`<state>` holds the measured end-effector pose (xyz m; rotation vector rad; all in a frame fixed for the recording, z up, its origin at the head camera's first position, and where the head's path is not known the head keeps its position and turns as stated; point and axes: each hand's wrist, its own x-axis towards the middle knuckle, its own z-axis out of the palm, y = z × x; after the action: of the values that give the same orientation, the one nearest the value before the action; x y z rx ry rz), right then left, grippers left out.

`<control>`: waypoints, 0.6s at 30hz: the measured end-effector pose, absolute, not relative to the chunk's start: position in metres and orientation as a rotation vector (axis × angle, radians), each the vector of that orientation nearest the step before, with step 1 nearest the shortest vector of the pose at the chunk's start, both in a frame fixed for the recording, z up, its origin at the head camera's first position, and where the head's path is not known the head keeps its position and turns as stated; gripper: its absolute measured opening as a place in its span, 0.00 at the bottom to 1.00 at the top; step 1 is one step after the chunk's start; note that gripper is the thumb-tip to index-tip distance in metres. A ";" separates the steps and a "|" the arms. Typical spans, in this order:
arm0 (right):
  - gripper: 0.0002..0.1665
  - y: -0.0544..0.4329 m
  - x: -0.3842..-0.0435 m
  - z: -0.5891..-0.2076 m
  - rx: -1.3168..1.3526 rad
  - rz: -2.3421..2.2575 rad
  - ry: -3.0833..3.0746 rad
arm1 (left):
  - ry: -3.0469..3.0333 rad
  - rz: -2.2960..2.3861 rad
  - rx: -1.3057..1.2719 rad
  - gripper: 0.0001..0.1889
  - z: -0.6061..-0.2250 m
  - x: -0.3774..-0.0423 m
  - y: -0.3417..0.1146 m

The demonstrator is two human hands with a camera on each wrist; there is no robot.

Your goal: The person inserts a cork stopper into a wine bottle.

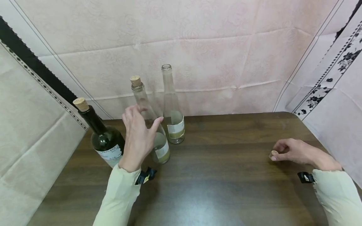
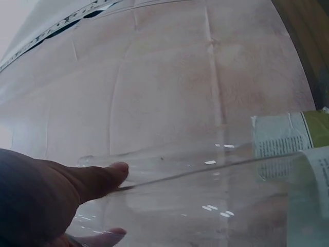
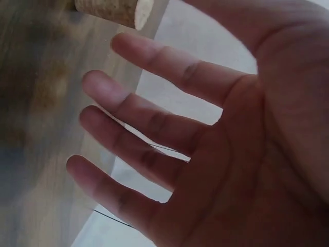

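Note:
My left hand (image 1: 138, 135) curves loosely round the upper body of a clear glass bottle (image 1: 162, 150) with a cork (image 1: 135, 81) in its mouth. Thumb and fingers lie spread on either side of the glass. In the left wrist view the bottle (image 2: 175, 211) shows through between the thumb and a finger. Far to the right, my right hand (image 1: 297, 152) is low over the table beside a loose cork (image 1: 274, 153). The right wrist view shows the fingers (image 3: 149, 116) spread and fairly straight, with the cork (image 3: 113, 10) just beyond the index fingertip.
A second clear bottle (image 1: 176, 131), uncorked, stands behind the corked one. Left of the left hand is a dark green bottle (image 1: 106, 138) with a cork (image 1: 81, 104). The brown wooden table (image 1: 220, 175) meets a cloth-covered wall (image 1: 215, 62) at the back.

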<state>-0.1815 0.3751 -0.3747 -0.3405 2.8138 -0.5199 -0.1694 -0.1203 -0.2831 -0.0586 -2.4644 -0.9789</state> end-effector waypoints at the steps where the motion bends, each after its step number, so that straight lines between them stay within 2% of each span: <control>1: 0.22 0.375 -0.182 -0.375 -0.340 -0.528 2.803 | -2.460 -0.983 -0.056 0.29 -0.284 -0.171 -0.121; 7: 0.14 0.372 -0.182 -0.379 -0.345 -0.559 2.789 | -2.436 -1.002 -0.009 0.29 -0.286 -0.179 -0.124; 18: 0.10 0.370 -0.182 -0.380 -0.396 -0.559 2.809 | -2.352 -1.009 0.031 0.30 -0.294 -0.193 -0.128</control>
<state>-0.1821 0.3705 -0.3801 -0.3959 2.8085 -0.5586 -0.1930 -0.1281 -0.2939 0.0313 -2.3517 -1.0088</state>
